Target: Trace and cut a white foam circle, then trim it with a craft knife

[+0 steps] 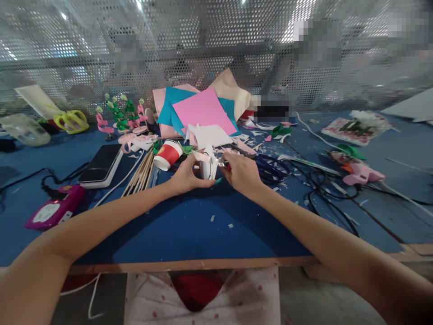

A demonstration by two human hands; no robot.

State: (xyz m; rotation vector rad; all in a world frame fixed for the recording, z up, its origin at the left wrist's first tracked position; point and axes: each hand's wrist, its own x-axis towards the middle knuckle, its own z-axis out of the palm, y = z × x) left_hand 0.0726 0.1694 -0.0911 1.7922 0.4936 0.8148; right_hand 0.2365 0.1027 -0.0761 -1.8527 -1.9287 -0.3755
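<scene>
Blue tabletop (189, 234): the surface I work above; my steadiest support, I'd judge; flat, matte, flecked with clippings.
Coloured sheets (206, 110): heaped beyond my hands, pink over teal, flat with crisp corners.
Right hand (241, 174): my fingers are closed around a small tool; short, controlled moves should serve best.
Left hand (187, 174): thumb and fingers grip the white piece; a light pinch should spare its walls.
White piece (205, 169): between my hands, curved, layered, paper-like.
Metal tool (221, 161): shiny, mostly hidden; contact with the white piece I cannot tell.
Clippings (213, 218): thin, pale, ragged.
</scene>
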